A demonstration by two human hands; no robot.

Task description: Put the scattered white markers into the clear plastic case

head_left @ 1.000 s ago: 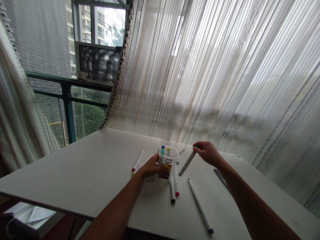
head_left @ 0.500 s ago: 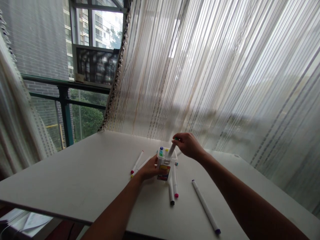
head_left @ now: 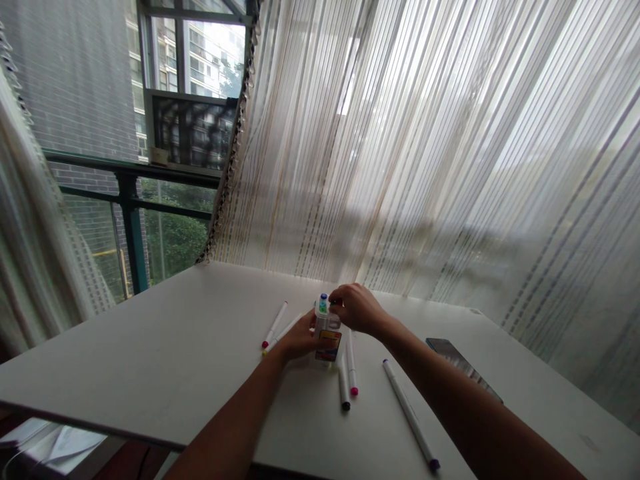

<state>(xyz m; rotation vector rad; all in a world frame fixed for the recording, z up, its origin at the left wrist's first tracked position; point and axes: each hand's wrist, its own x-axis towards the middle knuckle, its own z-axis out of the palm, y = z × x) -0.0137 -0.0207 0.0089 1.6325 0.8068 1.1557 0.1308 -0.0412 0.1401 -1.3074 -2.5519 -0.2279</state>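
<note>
Nearest, at the bottom of the view, the person's bare forearms reach out over a smooth white bench (head_left: pixel 150 380). A white marker with a purple cap (head_left: pixel 410 415) lies slanted on the right. Just beyond it, a white marker with a black cap (head_left: pixel 344 390) and a white marker with a pink cap (head_left: pixel 352 370) lie close together, almost touching the base of a small white plastic marker holder (head_left: pixel 327 331). The holder stands upright near the middle of the bench, with a colourful printed label on its near face. A blue-capped marker (head_left: pixel 323 304) stands in it, its top showing above the rim; anything else inside is hidden. Five markers lie outside the holder.

The left hand (head_left: pixel 300 338) is clenched around the holder's left side, with the fingers (head_left: pixel 313 335) pressed against it. The right hand (head_left: pixel 356 309) curls over the holder's top right; whether it grasps a marker, I cannot tell.

To the left, a white marker with a red cap (head_left: pixel 275 325) and a white marker with a yellow cap (head_left: pixel 281 333) lie side by side. Farther right rests a dark flat tablet (head_left: pixel 463 360). Beyond, a sheer striped curtain (head_left: pixel 425 167) hangs.
</note>
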